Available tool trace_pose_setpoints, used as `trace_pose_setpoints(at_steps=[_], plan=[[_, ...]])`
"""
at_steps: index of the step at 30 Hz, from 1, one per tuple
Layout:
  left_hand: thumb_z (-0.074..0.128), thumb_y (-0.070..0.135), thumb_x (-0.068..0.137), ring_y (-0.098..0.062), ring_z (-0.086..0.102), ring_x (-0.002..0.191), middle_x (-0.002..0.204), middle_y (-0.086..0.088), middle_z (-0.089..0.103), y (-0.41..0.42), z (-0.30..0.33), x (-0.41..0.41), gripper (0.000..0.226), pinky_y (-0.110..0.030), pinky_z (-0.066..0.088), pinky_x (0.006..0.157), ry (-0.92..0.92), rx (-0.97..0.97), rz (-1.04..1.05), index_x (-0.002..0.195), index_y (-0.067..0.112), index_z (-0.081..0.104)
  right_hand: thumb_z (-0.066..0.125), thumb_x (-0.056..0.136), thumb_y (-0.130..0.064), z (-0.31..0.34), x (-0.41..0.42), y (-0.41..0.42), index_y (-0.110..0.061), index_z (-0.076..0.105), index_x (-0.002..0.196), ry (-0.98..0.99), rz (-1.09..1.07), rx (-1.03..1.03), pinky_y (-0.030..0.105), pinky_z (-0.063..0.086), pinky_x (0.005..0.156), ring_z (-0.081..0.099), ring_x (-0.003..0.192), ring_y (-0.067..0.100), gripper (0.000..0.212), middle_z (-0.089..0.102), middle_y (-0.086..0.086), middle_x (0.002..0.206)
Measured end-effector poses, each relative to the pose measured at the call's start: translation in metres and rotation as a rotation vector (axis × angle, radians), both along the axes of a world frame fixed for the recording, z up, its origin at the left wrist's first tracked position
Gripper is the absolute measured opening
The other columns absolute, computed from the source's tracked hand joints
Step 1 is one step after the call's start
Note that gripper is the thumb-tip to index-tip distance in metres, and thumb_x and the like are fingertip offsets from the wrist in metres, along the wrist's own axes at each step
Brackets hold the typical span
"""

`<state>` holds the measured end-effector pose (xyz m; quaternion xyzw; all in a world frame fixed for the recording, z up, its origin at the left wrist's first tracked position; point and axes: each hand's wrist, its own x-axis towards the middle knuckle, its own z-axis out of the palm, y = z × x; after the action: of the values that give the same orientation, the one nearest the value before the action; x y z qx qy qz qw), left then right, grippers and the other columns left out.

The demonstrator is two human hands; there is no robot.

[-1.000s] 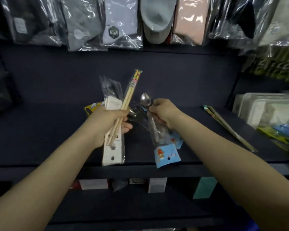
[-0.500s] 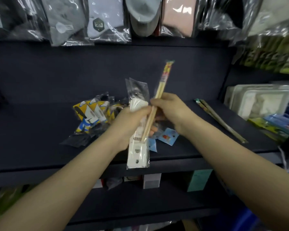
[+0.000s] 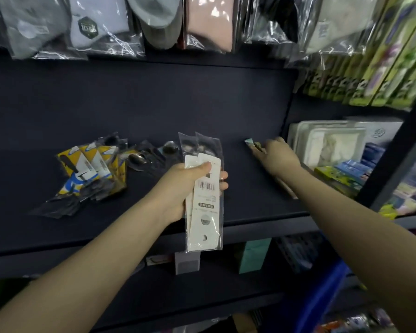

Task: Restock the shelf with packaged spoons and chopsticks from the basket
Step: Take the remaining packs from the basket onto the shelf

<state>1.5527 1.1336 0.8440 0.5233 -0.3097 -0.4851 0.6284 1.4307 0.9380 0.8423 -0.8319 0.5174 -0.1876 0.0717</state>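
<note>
My left hand (image 3: pixel 180 186) is shut on two clear-bagged spoon packs with white backing cards (image 3: pixel 205 212), held upright over the front edge of the dark shelf (image 3: pixel 250 203). Far right on that shelf, my right hand (image 3: pixel 277 157) is palm down, its fingers closed over a chopsticks pack (image 3: pixel 250 143) that lies on the board. Only the pack's coloured tip and a bit of its lower end under my wrist show. At the left, a heap of yellow-and-white packs (image 3: pixel 89 164) lies beside several bagged metal spoons (image 3: pixel 149 156).
Bagged socks (image 3: pixel 101 25) hang above the shelf. In the bay to the right are white packaged trays (image 3: pixel 327 143), green boxes (image 3: pixel 370 75) and coloured packs (image 3: pixel 341 174). Small boxes (image 3: pixel 253 255) stand on the lower shelf. Something blue (image 3: pixel 322 299) sits at the lower right.
My right hand took the chopsticks pack out of my left hand and carried it right, down onto the shelf's right end. My left hand keeps the white-card spoon packs.
</note>
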Motion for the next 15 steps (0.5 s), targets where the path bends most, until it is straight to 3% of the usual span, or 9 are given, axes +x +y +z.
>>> trace_pose_setpoints(at_steps=[2, 4, 7, 12, 15], plan=[[0.051, 0.018, 0.092, -0.017, 0.072, 0.073, 0.084, -0.005, 0.076, 0.002, 0.000, 0.004, 0.019, -0.029, 0.058, 0.062, -0.035, -0.011, 0.072, 0.097, 0.009, 0.067, 0.048, 0.094, -0.031, 0.007, 0.014, 0.036, -0.007, 0.063, 0.102, -0.170, 0.233, -0.045, 0.033, 0.044, 0.081, 0.059, 0.094, 0.028, 0.030, 0.063, 0.012, 0.100], [0.057, 0.021, 0.089, -0.017, 0.072, 0.069, 0.077, -0.003, 0.076, 0.009, 0.002, 0.011, 0.016, -0.030, 0.057, 0.060, -0.101, -0.036, 0.163, 0.089, 0.013, 0.070, 0.047, 0.094, -0.035, 0.012, 0.028, 0.086, -0.014, 0.061, 0.100, -0.368, 0.481, 0.161, 0.034, 0.047, 0.080, 0.060, 0.084, 0.017, 0.026, 0.064, -0.002, 0.085], [0.062, 0.021, 0.085, -0.018, 0.072, 0.065, 0.073, -0.003, 0.075, 0.024, 0.008, 0.028, 0.011, -0.029, 0.056, 0.054, -0.097, -0.100, 0.284, 0.086, 0.014, 0.070, 0.057, 0.088, -0.038, 0.016, 0.048, 0.143, -0.017, 0.047, 0.119, -0.503, 0.710, 0.458, 0.032, 0.054, 0.084, 0.064, 0.095, 0.012, 0.039, 0.065, -0.003, 0.105], [0.049, 0.032, 0.093, -0.013, 0.072, 0.064, 0.070, 0.000, 0.075, 0.051, 0.013, 0.071, 0.026, -0.023, 0.055, 0.048, -0.035, -0.054, 0.350, 0.092, 0.014, 0.068, 0.071, 0.079, -0.016, 0.013, 0.097, 0.174, -0.018, 0.026, 0.138, -0.613, 0.762, 0.692, 0.043, 0.055, 0.088, 0.065, 0.103, 0.017, 0.075, 0.065, 0.000, 0.112], [0.042, 0.036, 0.095, -0.017, 0.072, 0.081, 0.089, -0.004, 0.075, 0.073, 0.012, 0.099, 0.033, -0.026, 0.059, 0.064, -0.052, -0.061, 0.280, 0.101, 0.014, 0.067, 0.068, 0.077, -0.001, 0.013, 0.124, 0.185, -0.018, 0.047, 0.118, -0.623, 0.793, 0.686, 0.030, 0.057, 0.080, 0.066, 0.096, 0.015, 0.049, 0.067, 0.003, 0.106]])
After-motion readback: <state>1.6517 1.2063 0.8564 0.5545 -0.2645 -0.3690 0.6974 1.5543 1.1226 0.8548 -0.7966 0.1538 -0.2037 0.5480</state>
